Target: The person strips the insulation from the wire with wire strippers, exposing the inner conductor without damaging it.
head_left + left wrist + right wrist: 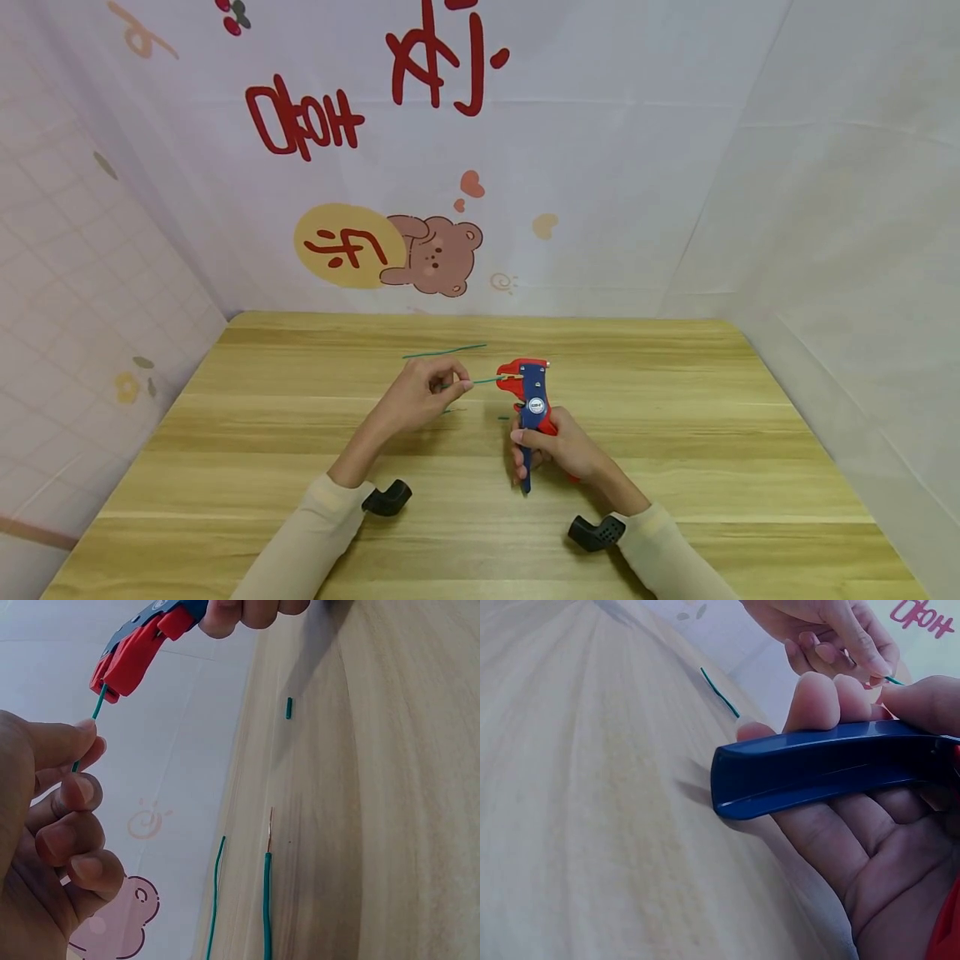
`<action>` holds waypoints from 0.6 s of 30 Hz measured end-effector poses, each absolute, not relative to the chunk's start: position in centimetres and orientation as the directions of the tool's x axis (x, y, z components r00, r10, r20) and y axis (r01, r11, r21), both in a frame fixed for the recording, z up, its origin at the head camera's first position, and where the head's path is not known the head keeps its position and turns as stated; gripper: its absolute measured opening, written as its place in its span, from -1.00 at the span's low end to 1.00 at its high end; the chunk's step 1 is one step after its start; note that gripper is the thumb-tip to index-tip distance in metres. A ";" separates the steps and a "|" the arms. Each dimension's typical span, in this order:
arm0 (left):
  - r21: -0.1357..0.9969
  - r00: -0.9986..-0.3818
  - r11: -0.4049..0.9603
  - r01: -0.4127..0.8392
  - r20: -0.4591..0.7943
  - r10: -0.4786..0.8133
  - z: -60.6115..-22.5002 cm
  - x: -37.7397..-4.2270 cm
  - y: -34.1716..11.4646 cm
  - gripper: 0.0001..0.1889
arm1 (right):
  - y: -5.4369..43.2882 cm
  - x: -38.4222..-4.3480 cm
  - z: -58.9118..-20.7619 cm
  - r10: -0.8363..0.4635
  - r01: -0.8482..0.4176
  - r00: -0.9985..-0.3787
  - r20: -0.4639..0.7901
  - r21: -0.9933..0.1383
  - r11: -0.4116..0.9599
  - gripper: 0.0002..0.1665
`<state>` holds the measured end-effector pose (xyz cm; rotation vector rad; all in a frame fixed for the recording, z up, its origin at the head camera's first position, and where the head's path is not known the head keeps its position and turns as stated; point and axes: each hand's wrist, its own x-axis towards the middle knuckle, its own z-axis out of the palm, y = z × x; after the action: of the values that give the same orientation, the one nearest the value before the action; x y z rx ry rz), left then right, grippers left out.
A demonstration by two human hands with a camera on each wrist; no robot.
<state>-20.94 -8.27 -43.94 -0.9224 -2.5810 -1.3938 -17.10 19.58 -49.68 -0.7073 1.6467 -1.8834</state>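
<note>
Between thumb and fingertips, my left hand (pixel 416 398) pinches a thin green wire (pixel 486 381) above the table. The wire's far end lies in the red jaws of a wire stripper (pixel 534 387) with a blue body. My right hand (pixel 566 446) grips that tool by its handles, jaws pointing left toward the other hand. In the right wrist view the blue handle (pixel 817 765) crosses the fingers, with the palm behind it. The left wrist view shows the wire (pixel 98 703) entering between the red jaws.
On the wooden table (pixel 465 533) beyond the left hand lies another green wire (pixel 445 351). A green wire with a bare copper end (pixel 267 900) lies below that hand. A short green piece (pixel 503 417) rests near the tool. White printed cloth (pixel 600 167) hangs behind.
</note>
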 end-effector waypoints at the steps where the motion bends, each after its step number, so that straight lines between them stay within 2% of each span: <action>1: 0.741 -0.818 0.408 0.533 0.328 0.473 -43.9 -20.9 -8.2 -0.92 | 19.6 -17.1 -49.6 -0.695 0.051 -0.718 0.040 -0.993 -0.109 -0.55; 18: 0.741 -0.810 0.398 0.541 0.332 0.483 -43.7 -20.8 -7.9 -0.91 | 19.4 -17.0 -49.0 -0.698 0.069 -0.716 0.007 -0.994 -0.081 -0.61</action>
<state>-20.81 -7.93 -43.70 -0.9440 -2.5726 -1.4017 -16.98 19.44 -49.02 -0.6827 1.6586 -1.8513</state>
